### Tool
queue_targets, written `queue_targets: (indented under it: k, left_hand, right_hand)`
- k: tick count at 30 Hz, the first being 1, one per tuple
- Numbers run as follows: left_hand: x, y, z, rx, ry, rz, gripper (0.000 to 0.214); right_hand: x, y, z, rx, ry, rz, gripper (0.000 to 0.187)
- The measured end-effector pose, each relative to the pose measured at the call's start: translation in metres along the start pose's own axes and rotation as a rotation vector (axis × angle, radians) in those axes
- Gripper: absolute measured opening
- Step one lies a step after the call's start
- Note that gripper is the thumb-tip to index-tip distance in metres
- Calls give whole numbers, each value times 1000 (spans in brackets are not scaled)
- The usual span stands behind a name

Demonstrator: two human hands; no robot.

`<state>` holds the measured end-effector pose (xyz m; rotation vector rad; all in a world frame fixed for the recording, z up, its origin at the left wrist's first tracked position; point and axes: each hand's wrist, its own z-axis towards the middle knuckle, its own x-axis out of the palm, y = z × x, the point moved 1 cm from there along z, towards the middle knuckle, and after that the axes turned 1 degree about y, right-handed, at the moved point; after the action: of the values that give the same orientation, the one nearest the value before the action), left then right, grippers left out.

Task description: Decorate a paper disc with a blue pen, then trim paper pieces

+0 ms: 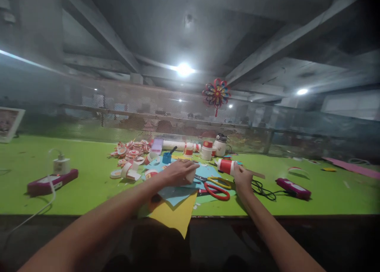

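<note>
My right hand grips a red-and-white paper cup tipped on its side. My left hand is curled over a white object, largely hidden by the fingers, that looks like another paper cup. Between the hands lie scissors with red and yellow handles, blades pointing left. Under the left hand are sheets of blue paper, with yellow paper hanging over the table's front edge. A small blue pot with a dark stick stands behind the left hand.
A heap of red-and-white paper pieces lies back left. Cups and a white flask stand at the back. Purple power strips lie left and right, with black cable near my right hand. A mesh screen borders the table.
</note>
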<state>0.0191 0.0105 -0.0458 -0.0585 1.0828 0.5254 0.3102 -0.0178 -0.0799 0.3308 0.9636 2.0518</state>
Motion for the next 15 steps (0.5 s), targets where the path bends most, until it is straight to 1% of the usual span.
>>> queue_targets:
  k: [1,3,5,6,8,9,11,15]
  left_hand:
    - [-2,4,15,22,10,-4,70]
    - [-4,16,49,3,-3,-9,63]
    - [-3,30,82,-91,-45,-18,44]
    - [-1,36,95,-151,-66,-29,39]
    - [6,44,108,-253,-97,-68,36]
    - [10,46,108,-293,-109,-94,36]
    - [16,47,97,-363,-124,-159,36]
    - [17,48,52,-508,-97,-336,35]
  right_hand:
    - [0,-3,-2,31,-24,-3,31]
    - [1,-7,-5,69,-48,-12,31]
    - [2,-7,-8,66,-45,-30,31]
    - [2,-6,-9,58,-36,-40,30]
    - [-1,-6,-11,40,-13,-63,30]
    - [-2,-6,-11,30,2,-74,29]
    - [-4,-6,-11,8,27,-92,29]
    - [-3,-5,-12,-50,56,-107,28]
